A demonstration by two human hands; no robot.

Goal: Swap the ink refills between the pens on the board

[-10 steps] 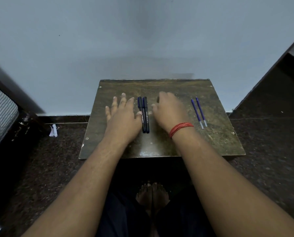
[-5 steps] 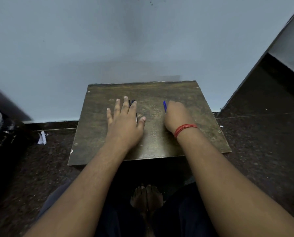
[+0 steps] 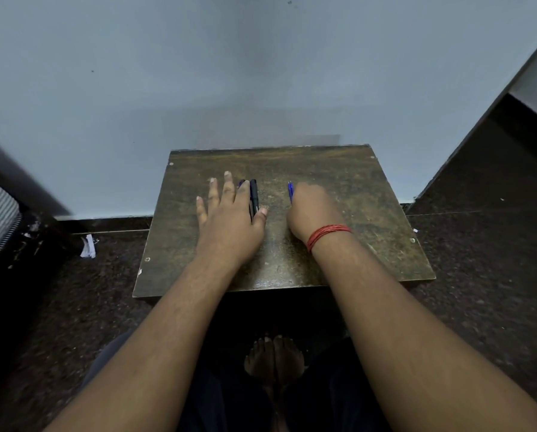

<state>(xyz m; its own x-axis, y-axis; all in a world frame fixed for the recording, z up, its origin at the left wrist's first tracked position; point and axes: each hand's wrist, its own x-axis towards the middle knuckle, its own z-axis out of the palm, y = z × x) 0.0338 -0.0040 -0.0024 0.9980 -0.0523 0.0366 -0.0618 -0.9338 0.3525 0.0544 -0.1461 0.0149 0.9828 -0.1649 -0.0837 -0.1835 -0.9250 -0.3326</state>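
A worn brown board (image 3: 370,213) lies on the floor in front of me. My left hand (image 3: 229,219) rests flat on it with the fingers spread. It covers part of two dark pens (image 3: 253,194) that lie side by side under its index finger and thumb. My right hand (image 3: 314,210), with a red thread at the wrist, is curled with its fingers closed around a blue ink refill (image 3: 290,191). Only the far tip of the refill sticks out past the knuckles. Whether a second refill is in that hand is hidden.
A pale blue wall (image 3: 261,73) stands just behind the board. Dark speckled floor (image 3: 479,275) surrounds the board. A scrap of white paper (image 3: 88,246) lies to the left, near a dark frame. My bare feet (image 3: 273,360) show below the board's near edge.
My right hand moved right from beside the pens onto the blue refills and closed there. My left hand slid onto the pens. The camera view also shifted.
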